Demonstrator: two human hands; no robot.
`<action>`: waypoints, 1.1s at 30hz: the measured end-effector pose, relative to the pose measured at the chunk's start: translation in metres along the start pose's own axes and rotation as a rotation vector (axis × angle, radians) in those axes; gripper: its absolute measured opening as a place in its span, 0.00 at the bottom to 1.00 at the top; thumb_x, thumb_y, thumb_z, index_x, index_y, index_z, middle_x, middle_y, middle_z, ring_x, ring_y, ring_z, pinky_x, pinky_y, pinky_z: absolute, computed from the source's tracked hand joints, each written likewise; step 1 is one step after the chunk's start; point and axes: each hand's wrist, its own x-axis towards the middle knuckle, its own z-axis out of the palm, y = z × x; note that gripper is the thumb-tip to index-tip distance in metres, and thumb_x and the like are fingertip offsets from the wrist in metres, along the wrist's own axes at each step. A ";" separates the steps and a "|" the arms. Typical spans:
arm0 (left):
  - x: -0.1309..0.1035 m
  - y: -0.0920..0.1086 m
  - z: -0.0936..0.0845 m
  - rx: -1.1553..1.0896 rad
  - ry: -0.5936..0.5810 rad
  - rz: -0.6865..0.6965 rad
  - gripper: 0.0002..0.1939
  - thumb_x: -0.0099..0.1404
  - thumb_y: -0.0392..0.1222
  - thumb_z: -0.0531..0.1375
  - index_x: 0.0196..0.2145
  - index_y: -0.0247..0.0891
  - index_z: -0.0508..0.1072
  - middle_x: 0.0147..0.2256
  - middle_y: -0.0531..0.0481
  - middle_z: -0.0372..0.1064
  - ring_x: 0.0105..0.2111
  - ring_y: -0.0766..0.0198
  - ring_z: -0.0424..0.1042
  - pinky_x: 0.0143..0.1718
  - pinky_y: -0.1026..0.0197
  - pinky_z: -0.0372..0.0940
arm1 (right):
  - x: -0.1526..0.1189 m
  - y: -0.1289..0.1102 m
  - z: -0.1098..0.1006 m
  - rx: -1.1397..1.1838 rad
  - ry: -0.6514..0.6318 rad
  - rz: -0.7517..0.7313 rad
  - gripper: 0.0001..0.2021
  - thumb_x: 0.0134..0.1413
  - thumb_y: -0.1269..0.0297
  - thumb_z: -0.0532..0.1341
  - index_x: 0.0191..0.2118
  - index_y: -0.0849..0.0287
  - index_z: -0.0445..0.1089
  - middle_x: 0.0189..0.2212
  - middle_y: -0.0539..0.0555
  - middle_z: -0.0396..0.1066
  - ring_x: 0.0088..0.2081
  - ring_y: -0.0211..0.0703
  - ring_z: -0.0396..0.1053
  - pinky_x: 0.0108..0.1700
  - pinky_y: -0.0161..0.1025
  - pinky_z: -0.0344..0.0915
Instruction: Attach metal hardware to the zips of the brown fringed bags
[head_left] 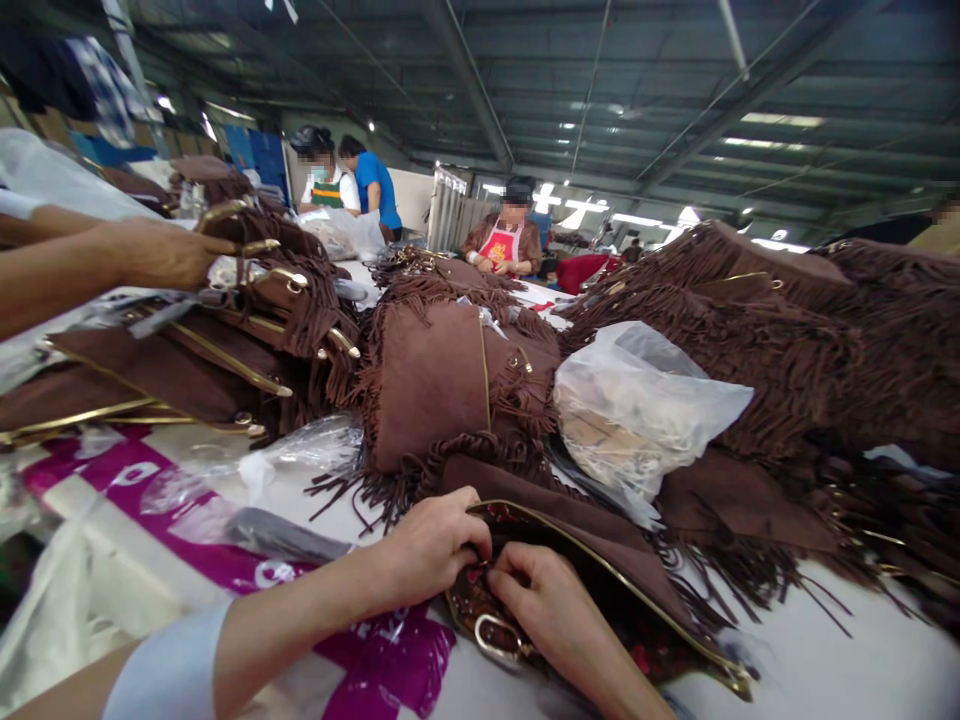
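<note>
A brown fringed bag (577, 505) lies on the table in front of me, its gold zipper open. Inside shows a dark lining with red patches. My left hand (442, 540) is closed on the bag's edge at the near left end of the opening. Close beside it, my right hand (544, 595) is closed in a pinch at the mouth of the bag, the fingertips partly inside. What those fingertips hold is hidden. A gold buckle (499, 638) lies just below my right hand, against the bag.
Brown fringed bags are piled at left (202, 350), middle (431, 380) and right (757, 330). A white plastic bag (637, 400) with contents stands behind my work. At left, another person's hand (165, 250) touches the pile. Purple printed plastic (157, 500) covers the near left table. Several people work farther back.
</note>
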 end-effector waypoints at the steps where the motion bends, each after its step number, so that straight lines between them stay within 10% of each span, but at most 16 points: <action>1: 0.001 0.002 0.002 0.080 -0.006 -0.021 0.08 0.61 0.29 0.61 0.34 0.40 0.78 0.37 0.49 0.66 0.37 0.61 0.69 0.37 0.64 0.64 | 0.000 0.000 0.000 0.003 0.004 -0.010 0.10 0.53 0.72 0.57 0.22 0.60 0.67 0.21 0.50 0.68 0.27 0.42 0.66 0.29 0.35 0.53; 9: -0.011 0.009 -0.023 0.217 0.069 0.109 0.08 0.65 0.28 0.53 0.35 0.36 0.69 0.55 0.43 0.61 0.49 0.56 0.66 0.50 0.56 0.64 | -0.026 -0.010 -0.030 0.072 0.123 -0.236 0.06 0.56 0.64 0.59 0.33 0.57 0.72 0.29 0.51 0.72 0.32 0.44 0.67 0.36 0.38 0.59; 13: -0.026 0.031 -0.037 0.261 0.145 0.119 0.13 0.57 0.22 0.50 0.33 0.36 0.66 0.47 0.41 0.65 0.44 0.54 0.65 0.45 0.53 0.64 | -0.034 -0.016 -0.045 0.735 -0.073 -0.065 0.14 0.51 0.52 0.67 0.31 0.58 0.70 0.23 0.47 0.65 0.22 0.34 0.59 0.25 0.31 0.55; 19: -0.035 0.057 -0.015 -0.492 0.097 -0.071 0.07 0.68 0.35 0.47 0.33 0.39 0.63 0.28 0.52 0.68 0.27 0.67 0.66 0.30 0.65 0.61 | -0.029 -0.006 -0.031 1.281 -0.176 -0.122 0.19 0.50 0.49 0.70 0.36 0.62 0.74 0.32 0.53 0.70 0.33 0.39 0.67 0.39 0.36 0.67; 24: -0.022 0.042 0.006 -1.074 0.185 -0.308 0.12 0.62 0.50 0.55 0.32 0.39 0.61 0.24 0.54 0.67 0.18 0.71 0.63 0.17 0.70 0.55 | -0.026 0.012 -0.021 1.011 -0.095 -0.200 0.12 0.47 0.59 0.73 0.36 0.58 0.76 0.31 0.51 0.73 0.35 0.39 0.69 0.41 0.33 0.66; 33: -0.018 0.041 0.020 -1.173 0.273 -0.337 0.15 0.54 0.43 0.62 0.38 0.34 0.71 0.23 0.55 0.68 0.20 0.69 0.66 0.24 0.67 0.63 | -0.031 0.027 -0.010 0.607 0.283 -0.246 0.16 0.54 0.46 0.66 0.39 0.53 0.75 0.35 0.53 0.72 0.36 0.48 0.75 0.23 0.31 0.73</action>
